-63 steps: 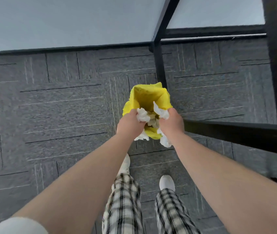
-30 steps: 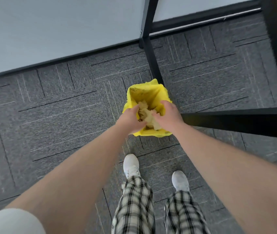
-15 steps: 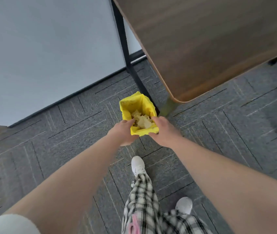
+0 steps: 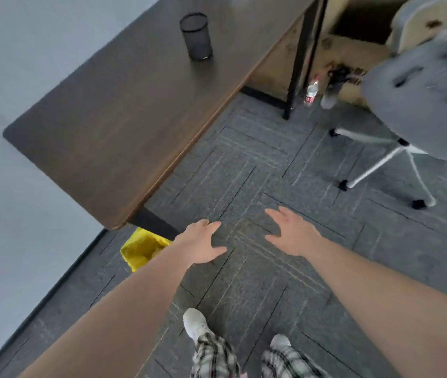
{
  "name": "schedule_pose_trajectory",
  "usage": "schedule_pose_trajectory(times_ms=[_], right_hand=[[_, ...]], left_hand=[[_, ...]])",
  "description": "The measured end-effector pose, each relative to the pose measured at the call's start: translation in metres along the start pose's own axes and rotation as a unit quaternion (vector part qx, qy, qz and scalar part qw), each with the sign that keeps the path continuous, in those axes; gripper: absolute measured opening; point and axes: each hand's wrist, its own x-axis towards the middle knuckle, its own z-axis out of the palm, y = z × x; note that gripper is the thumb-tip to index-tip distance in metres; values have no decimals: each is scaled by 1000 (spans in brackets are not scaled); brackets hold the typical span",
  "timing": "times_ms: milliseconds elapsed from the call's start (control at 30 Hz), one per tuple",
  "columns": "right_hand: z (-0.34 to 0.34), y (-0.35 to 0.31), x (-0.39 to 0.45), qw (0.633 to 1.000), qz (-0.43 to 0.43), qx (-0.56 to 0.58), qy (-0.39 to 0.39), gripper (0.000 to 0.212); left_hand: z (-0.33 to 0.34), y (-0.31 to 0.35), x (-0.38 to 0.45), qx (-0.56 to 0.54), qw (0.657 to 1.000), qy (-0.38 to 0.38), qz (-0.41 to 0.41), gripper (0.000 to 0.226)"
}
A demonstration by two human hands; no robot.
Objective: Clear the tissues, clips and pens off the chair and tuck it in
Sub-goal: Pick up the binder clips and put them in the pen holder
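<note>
Grey carpet tiles (image 4: 266, 282) with fine line patterns cover the floor, and a broad stretch of them lies bare between the desk on the left and the chair on the far right. Both hands hang over this bare stretch with nothing in them: the left hand (image 4: 203, 245) has its fingers spread and loose, and the right hand (image 4: 292, 231) is flat and open, palm down; the two are apart from each other. The dark brown wooden desk (image 4: 124, 115) runs diagonally, its rounded near corner overhanging a black metal leg (image 4: 154, 223). Just beside that leg, near the wall's dark baseboard, stands a yellow-lined waste bin (image 4: 142, 249), partly hidden by the left forearm, with pale crumpled tissues (image 4: 153, 251) inside. A black mesh pen cup (image 4: 196, 36) stands on the far end of the desk, well back from its edge. The grey upholstered swivel chair (image 4: 419, 105) on a white wheeled base (image 4: 375, 165) stands well apart from the desk, not tucked in. Small dark and light items lie on its seat, too blurred to tell apart. A small plastic bottle (image 4: 311, 92) stands on the floor by the desk's far leg, in front of a brown cardboard box (image 4: 353, 53).
</note>
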Motion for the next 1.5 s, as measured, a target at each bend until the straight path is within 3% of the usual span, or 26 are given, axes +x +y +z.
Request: schedule_pose_trajectory(times_ms=[167,467,700,833,1000,1133,1267,1500], right_hand=[[-55,105,-33,994,93,36,39,71],[-134,214,-20,977,176,89,83,70],[-206,309,22,938,280,168,117,66],[-243,360,37,911,315,198,175,62],[-279,434,61,893,353,203,192,62],[-294,501,92,901,348,205,157,64],[-312,563,122,883,360,257,154,66],[-308,634,160,878,381,258,131,65]], left_hand=[[-55,112,37,65,995,6,78,78],[-129,262,142,160,966,17,204,72],[-196,375,249,212,936,18,281,69],[-227,440,294,244,921,19,304,68],[-249,528,347,270,897,29,349,67],[-252,584,390,296,888,12,352,66],[-260,641,444,310,884,28,348,65],[-243,697,518,281,908,24,309,62]])
